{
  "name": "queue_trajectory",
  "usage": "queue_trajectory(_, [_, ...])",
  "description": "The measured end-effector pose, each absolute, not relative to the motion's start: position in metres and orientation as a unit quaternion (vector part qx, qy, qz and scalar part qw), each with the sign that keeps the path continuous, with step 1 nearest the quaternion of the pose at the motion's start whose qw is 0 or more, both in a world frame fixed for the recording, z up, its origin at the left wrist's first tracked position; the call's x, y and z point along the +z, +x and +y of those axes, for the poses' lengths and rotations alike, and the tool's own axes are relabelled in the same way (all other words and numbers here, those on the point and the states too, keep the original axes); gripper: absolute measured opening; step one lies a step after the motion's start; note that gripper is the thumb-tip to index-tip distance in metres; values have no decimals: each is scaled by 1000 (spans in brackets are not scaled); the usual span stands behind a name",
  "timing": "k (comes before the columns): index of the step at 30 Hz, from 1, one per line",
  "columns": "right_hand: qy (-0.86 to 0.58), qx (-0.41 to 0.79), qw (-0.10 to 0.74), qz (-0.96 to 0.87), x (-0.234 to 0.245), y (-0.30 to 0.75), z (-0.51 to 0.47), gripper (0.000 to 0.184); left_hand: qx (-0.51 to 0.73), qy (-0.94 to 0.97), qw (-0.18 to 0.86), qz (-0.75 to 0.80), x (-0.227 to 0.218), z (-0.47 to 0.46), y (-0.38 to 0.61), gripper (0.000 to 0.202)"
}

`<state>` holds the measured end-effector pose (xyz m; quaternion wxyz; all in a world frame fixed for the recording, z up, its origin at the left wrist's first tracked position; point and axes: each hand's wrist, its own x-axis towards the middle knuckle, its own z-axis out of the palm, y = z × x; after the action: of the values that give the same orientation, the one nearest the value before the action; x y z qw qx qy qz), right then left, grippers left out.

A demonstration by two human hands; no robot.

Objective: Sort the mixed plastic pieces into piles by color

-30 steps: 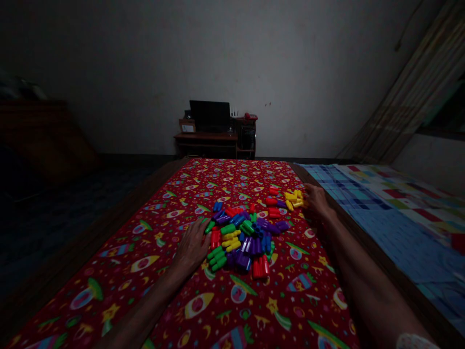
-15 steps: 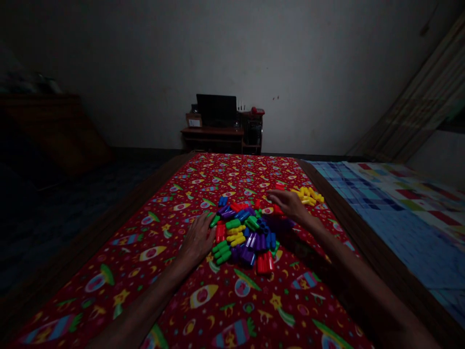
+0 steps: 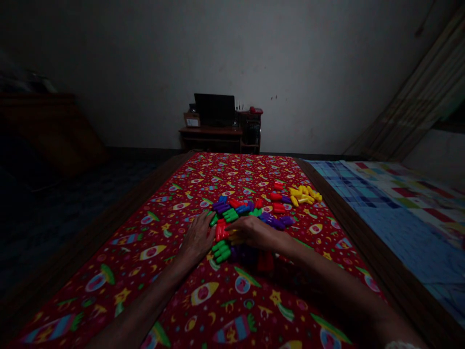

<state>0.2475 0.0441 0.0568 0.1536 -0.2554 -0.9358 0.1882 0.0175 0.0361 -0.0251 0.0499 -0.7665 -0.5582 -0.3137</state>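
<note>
A heap of small plastic blocks (image 3: 240,213) in red, green, blue, purple and yellow lies on a red patterned cloth (image 3: 203,291). My left hand (image 3: 198,237) rests flat on the cloth at the heap's left edge, fingers stretched out beside green blocks (image 3: 221,252). My right hand (image 3: 254,231) lies over the middle of the heap, covering several blocks; its fingers curl down onto them and what they grip is hidden. A separate small group of yellow blocks (image 3: 304,194) sits at the far right of the cloth, with red blocks (image 3: 278,207) beside it.
The cloth covers a wooden-edged surface (image 3: 395,281). A blue checked sheet (image 3: 395,223) lies to the right. A low desk (image 3: 218,138) with a dark monitor (image 3: 215,109) stands against the back wall. The floor at left is dark.
My right hand has come back from the yellow group at the far right, leftwards and nearer, onto the middle of the heap. My left hand has stayed in place.
</note>
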Motion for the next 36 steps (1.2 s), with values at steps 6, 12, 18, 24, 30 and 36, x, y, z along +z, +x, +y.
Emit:
queue_trajectory(6, [-364,265,349,-822,70,271,67,31,-306,-768,42,-561,-24,36,18,40])
queue_trajectory(12, [-539,121,438,-710,90,353,106,25,-307,-763,34,-568,-24,36,18,41])
queue_trajectory(18, [-644,66,303,-699,70,446,132,20,-307,-767,42,-562,-25,39,17,42])
queue_trajectory(24, [-675,55,231,-699,65,457,131,19,-311,-767,43,-559,-27,39,16,41])
queue_trajectory(30, [-563,58,328,-757,86,384,106,22,-309,-767,45,-560,-28,41,15,40])
queue_trajectory(36, [-239,160,222,-932,86,277,45,23,-313,-765,46,-560,-27,39,17,40])
